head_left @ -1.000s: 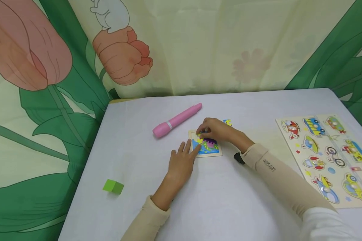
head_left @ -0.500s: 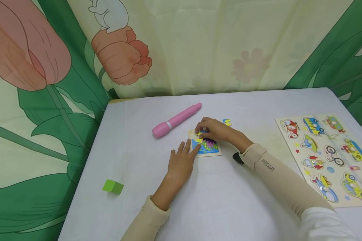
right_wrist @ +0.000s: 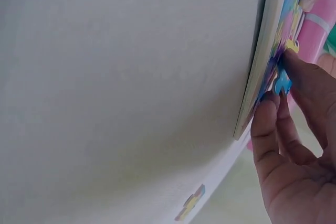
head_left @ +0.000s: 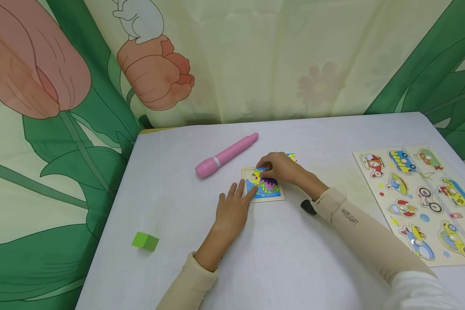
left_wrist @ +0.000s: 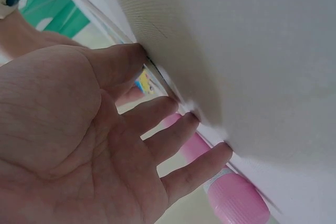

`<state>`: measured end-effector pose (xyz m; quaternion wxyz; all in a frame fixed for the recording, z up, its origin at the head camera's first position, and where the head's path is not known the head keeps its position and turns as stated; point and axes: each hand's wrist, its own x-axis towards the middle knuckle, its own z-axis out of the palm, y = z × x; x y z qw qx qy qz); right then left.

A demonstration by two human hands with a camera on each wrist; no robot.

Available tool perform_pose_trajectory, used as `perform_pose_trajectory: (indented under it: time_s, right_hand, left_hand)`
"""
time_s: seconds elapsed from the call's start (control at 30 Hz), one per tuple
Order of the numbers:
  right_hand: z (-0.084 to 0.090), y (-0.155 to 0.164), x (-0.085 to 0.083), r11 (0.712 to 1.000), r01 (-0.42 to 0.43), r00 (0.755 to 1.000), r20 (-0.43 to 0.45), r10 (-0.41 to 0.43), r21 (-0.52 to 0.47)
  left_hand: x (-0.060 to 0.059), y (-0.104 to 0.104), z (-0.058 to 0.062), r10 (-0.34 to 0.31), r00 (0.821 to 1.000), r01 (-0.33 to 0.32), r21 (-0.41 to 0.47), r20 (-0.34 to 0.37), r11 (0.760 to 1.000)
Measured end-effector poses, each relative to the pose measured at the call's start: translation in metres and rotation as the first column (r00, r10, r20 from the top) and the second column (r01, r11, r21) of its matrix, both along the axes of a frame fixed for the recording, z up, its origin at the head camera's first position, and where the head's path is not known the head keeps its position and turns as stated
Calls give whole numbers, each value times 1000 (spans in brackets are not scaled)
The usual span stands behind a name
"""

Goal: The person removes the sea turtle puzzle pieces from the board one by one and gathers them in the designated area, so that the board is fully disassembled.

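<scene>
A small wooden jigsaw puzzle (head_left: 272,199) with a blue, yellow and purple picture lies mid-table. My left hand (head_left: 231,209) rests at its lower left with spread, fairly straight fingers; the thumb touches the picture. Over the puzzle's upper part, my right hand (head_left: 280,167) pinches a blue-and-yellow puzzle piece (right_wrist: 282,81) between thumb and fingers. In the right wrist view this piece stands tilted against the puzzle's face, partly hidden by the fingertips. Another loose puzzle piece (head_left: 292,157), blue and yellow, lies just behind the right hand.
A pink marker-shaped tube (head_left: 228,155) lies behind the puzzle. A green block (head_left: 145,241) sits at the left. Near the right sleeve is a small black object (head_left: 308,207). A large peg puzzle board (head_left: 412,206) with vehicle pictures covers the right side.
My right hand has shifted slightly to the right over the puzzle, uncovering more of the yellow figure. The left hand has stayed in place.
</scene>
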<state>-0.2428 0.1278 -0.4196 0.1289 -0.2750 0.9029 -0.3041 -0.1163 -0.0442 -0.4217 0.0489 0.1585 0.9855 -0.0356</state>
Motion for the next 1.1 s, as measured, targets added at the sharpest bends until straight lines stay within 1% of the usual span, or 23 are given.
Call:
perform_pose_trajectory:
  time_s: [0.1,0.2,0.4,0.47,0.57,0.73,0.93,1.1]
  right_hand:
    - [0,3,1,1000,-22,999,-32,21,-15]
    - [-1,6,2,1000,-20,999,-30,19,-23]
    - [-3,13,1,991,66,995,78,-58,-114]
    - [-3,14,1,989,85,993,91,-74,-121]
    - [-3,16,1,989,85,994,79,-75,-125]
    - [-4,18,0,988,72,996,58,-65,-137]
    - [-4,21,1,980,54,995,98,-35,-191]
    - [-4,21,1,982,29,996,92,-12,-185]
  left_hand:
    - [-1,0,-1,2,1000,-2,-1,2,1000]
    - [-1,0,-1,3,1000,-3,-5,3,1000]
    - [-1,1,-1,5,1000,-6,3,2,1000]
    - [-1,1,-2,5,1000,-5,5,5,1000]
    - [-1,1,-2,5,1000,-5,10,4,1000]
    - [-1,1,-1,1,1000,0,18,-18,1000]
    - [-1,2,-1,6,1000,-6,20,-4,1000]
    - [-1,2,-1,9,1000,-9,22,3,1000]
